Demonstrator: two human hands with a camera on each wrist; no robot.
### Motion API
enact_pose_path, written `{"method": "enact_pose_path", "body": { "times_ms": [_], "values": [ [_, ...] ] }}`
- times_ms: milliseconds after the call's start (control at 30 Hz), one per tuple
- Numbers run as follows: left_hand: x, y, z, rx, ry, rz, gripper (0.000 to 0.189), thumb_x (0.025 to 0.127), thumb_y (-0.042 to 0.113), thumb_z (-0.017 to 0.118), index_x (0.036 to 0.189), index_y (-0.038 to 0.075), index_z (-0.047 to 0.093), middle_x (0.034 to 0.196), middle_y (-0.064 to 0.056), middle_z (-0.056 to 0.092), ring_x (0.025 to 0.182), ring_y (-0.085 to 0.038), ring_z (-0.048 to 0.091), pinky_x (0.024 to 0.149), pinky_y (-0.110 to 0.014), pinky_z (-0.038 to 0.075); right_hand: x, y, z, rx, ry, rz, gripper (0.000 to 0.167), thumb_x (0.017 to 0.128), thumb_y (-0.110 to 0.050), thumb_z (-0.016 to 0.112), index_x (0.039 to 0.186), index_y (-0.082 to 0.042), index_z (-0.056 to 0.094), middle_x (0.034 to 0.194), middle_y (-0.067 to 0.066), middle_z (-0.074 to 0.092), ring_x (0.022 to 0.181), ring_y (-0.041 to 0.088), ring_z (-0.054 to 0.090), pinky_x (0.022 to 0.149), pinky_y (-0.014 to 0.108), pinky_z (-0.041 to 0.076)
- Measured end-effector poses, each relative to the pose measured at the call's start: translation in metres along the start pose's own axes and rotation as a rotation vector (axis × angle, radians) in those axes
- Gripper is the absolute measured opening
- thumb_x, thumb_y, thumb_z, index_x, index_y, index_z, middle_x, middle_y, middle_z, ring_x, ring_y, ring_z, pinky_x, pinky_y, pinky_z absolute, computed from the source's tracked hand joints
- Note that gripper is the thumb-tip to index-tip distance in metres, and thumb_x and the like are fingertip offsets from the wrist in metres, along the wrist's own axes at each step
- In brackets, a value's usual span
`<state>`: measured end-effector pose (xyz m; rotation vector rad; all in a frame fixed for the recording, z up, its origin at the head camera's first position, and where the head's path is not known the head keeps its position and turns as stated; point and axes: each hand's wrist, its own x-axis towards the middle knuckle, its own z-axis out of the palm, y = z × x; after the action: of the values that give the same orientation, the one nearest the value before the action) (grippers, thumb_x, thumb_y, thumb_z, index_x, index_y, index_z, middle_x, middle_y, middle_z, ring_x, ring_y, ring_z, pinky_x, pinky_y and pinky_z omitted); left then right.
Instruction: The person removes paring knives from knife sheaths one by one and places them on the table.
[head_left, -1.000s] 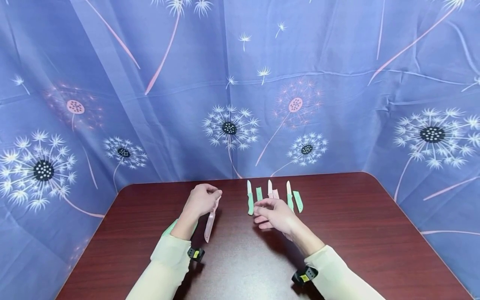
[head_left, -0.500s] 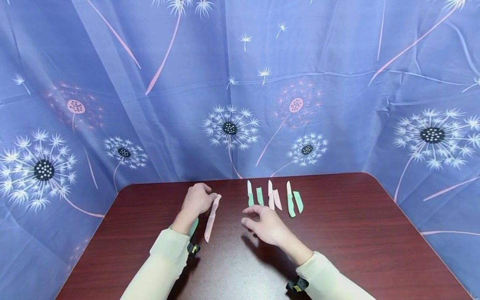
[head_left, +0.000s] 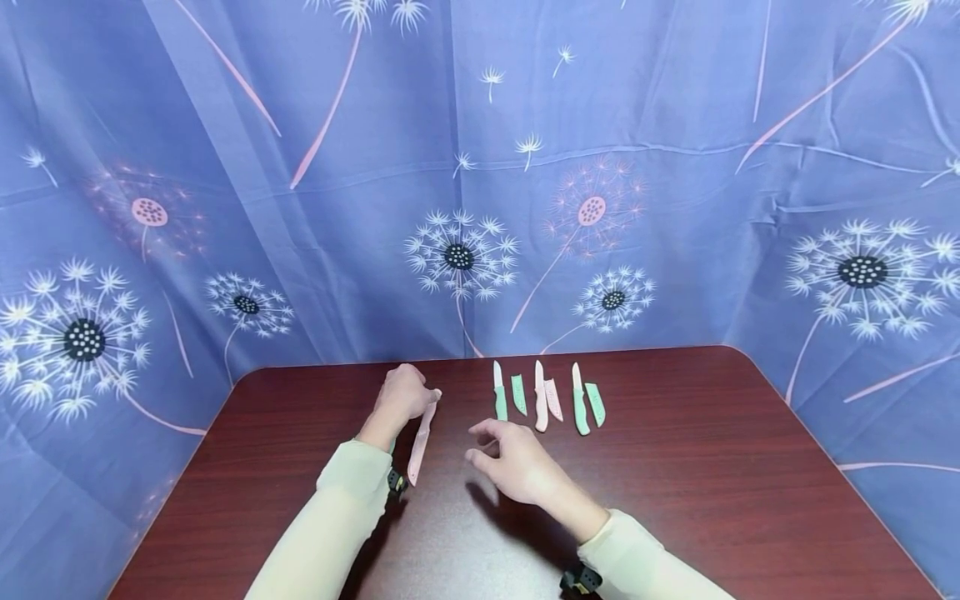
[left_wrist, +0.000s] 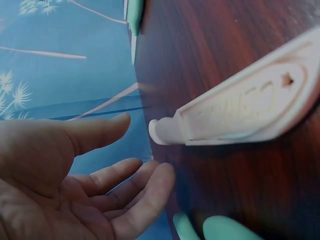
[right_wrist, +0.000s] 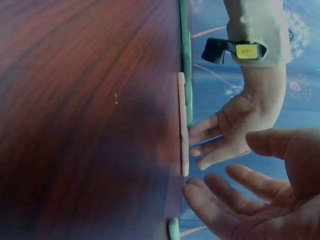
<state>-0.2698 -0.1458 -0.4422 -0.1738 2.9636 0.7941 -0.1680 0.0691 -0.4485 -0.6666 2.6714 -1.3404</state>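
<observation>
Curtain (head_left: 360, 283): we see blue cloth with white and pink dandelions, spreading from 9 through 12 to 3 o'clock around our scene.
Table (head_left: 712, 458): dark red-brown wood with a shiny patch towards 6 o'clock.
Sleeves (head_left: 322, 517): both pale, reaching in from 7 and 5 o'clock.
Left hand (head_left: 401, 393): at 10 o'clock on the table, thumb and fingers parted and loosely bent just beside the handle end of the pink sheathed knife; we see a gap between them in the left wrist view.
Right hand (head_left: 517, 467): near the table's middle, fingers loosely curved and spread, holding nothing.
Pink sheathed knife (head_left: 420, 450): it lies at 5 o'clock from the left hand, handle towards 1, sheath towards 7.
Bare knives: from the right hand we find one green (head_left: 500, 396) near 12, one pink (head_left: 541, 400) near 1, another green (head_left: 580, 408) near 2; blades point to 12.
Sheaths: green (head_left: 519, 396), pink (head_left: 553, 400), green (head_left: 595, 404), each just on its knife's 3 o'clock side.
Wrist cameras (head_left: 581, 581): small, black, one per wrist.
</observation>
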Motion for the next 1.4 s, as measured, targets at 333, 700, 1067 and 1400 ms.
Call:
{"method": "enact_pose_path", "body": {
  "times_ms": [333, 700, 1067, 1400],
  "values": [
    [0.006, 0.006, 0.008, 0.053, -0.019, -0.029, 0.024, 0.086, 0.021, 0.086, 0.091, 0.001, 0.073, 0.098, -0.016, 0.071, 0.091, -0.032, 0.07, 0.084, -0.046, 0.06, 0.007, 0.0, 0.005, 0.151, -0.045, 0.113, 0.04, 0.099, -0.02, 0.073, 0.13, 0.005, 0.067, 0.105, 0.008, 0.076, 0.085, 0.021, 0.075, 0.08, 0.037, 0.059],
    [0.009, 0.013, 0.01, 0.073, -0.083, -0.072, 0.022, 0.093, 0.019, 0.082, 0.093, 0.0, 0.069, 0.093, -0.015, 0.068, 0.081, -0.028, 0.067, 0.072, -0.039, 0.057, 0.018, 0.003, 0.012, 0.585, -0.09, 0.335, 0.048, 0.1, -0.01, 0.07, 0.137, 0.017, 0.054, 0.112, 0.025, 0.073, 0.097, 0.035, 0.076, 0.082, 0.043, 0.064],
    [0.015, 0.008, 0.012, 0.042, -0.139, -0.081, 0.02, 0.088, 0.011, 0.082, 0.076, 0.003, 0.068, 0.073, -0.006, 0.063, 0.06, -0.017, 0.058, 0.052, -0.024, 0.051, 0.026, 0.013, 0.019, 0.783, -0.155, 0.394, 0.037, 0.105, -0.009, 0.061, 0.131, 0.016, 0.055, 0.123, 0.03, 0.067, 0.109, 0.039, 0.074, 0.092, 0.045, 0.061],
    [0.012, -0.01, 0.007, -0.564, -0.259, -0.156, 0.025, 0.095, -0.005, 0.07, 0.119, -0.011, 0.07, 0.103, -0.016, 0.071, 0.084, -0.021, 0.071, 0.077, -0.038, 0.064, 0.031, 0.018, 0.027, 0.932, -0.191, 0.42, 0.037, 0.108, -0.01, 0.054, 0.133, 0.016, 0.052, 0.125, 0.03, 0.067, 0.109, 0.033, 0.074, 0.095, 0.042, 0.06]
  ]
}}
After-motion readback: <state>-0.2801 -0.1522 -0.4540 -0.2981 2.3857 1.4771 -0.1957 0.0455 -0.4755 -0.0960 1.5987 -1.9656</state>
